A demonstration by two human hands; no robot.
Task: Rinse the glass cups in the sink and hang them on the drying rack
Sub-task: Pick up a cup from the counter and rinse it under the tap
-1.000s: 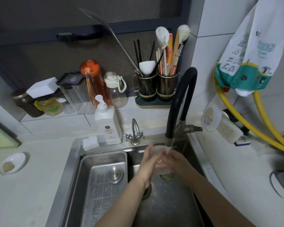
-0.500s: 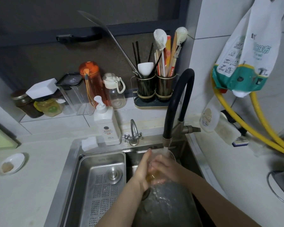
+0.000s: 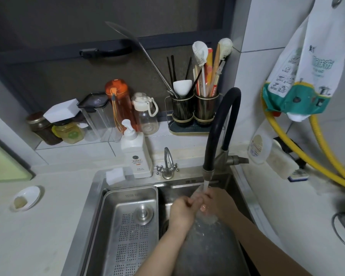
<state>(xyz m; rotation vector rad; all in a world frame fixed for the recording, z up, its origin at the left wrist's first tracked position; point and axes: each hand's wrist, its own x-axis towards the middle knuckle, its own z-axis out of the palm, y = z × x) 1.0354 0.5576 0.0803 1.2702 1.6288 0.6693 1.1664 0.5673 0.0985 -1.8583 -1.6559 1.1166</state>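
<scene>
Glass cup (image 3: 204,215) under running water from the black faucet (image 3: 223,124), over the sink (image 3: 223,251) right basin, left hand (image 3: 180,213) and right hand (image 3: 219,204) both curled around it, perforated steel tray (image 3: 127,232) in left basin, pale counter (image 3: 34,232), white tiled wall (image 3: 253,76).

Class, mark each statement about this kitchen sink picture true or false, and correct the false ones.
1. Water runs from the black curved faucet onto the clear glass cup. True.
2. Both the left hand and the right hand hold the cup. True.
3. The orange plastic bottle lies in the steel sink. False: it stands on the ledge behind.
4. The perforated steel tray sits right of the hands. False: it sits left.
5. The white pump bottle stands behind the sink. True.
</scene>
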